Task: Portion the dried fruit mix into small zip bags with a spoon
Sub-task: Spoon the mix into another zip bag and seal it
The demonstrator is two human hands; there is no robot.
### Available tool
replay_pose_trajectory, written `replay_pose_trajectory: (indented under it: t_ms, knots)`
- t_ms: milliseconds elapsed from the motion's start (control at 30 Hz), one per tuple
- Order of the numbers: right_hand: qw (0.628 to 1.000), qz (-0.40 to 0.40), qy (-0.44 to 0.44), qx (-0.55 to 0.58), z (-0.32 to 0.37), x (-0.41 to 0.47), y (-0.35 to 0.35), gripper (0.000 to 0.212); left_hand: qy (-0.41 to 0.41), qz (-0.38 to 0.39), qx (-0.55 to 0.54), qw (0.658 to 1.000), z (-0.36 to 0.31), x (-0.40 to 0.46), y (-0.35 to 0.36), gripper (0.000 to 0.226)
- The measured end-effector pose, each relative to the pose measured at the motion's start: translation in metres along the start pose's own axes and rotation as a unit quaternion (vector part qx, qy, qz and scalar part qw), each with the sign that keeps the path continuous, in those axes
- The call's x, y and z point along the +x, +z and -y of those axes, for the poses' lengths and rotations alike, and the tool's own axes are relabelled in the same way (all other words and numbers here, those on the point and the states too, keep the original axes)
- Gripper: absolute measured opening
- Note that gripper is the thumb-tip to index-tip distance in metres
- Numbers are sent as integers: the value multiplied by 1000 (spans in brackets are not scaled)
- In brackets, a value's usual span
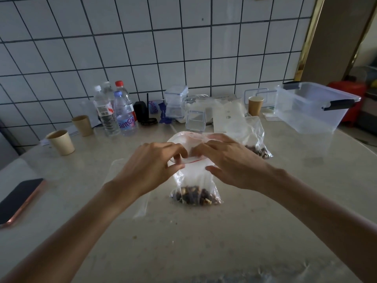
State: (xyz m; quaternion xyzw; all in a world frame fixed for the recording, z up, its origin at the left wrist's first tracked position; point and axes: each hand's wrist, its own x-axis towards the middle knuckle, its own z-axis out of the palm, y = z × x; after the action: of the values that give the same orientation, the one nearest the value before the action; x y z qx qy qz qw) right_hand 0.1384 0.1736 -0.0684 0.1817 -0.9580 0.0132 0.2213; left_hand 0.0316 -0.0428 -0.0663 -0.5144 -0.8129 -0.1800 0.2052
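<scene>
Zip bag (194,180) w/ dried fruit mix (195,196) in its bottom stands mid-table (265,231), left hand (151,170) & right hand (228,162) both pinching its red-striped mouth, a 2nd bag (254,137) w/ mix behind right hand, clear lidless tub (312,107) far right.

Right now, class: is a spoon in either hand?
No: the left hand and right hand pinch only the bag top.

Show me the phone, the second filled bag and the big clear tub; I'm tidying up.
phone (19,201), head view, middle of its dark screen.
second filled bag (257,150), head view, its fruit-filled bottom.
clear tub (306,113), head view, front wall.
</scene>
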Motion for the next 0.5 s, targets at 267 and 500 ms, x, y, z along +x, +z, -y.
replay_pose_trajectory:
  t_ms: [267, 500]
  knots:
    - [995, -9, 34, 95, -24, 13, -24, 14, -14, 68, -49, 996, 19, 5, -18, 49]
    - [995, 68, 19, 71, -23, 31, -27, 20, -6, 128, 67, 990, 18, 21, -17, 58]
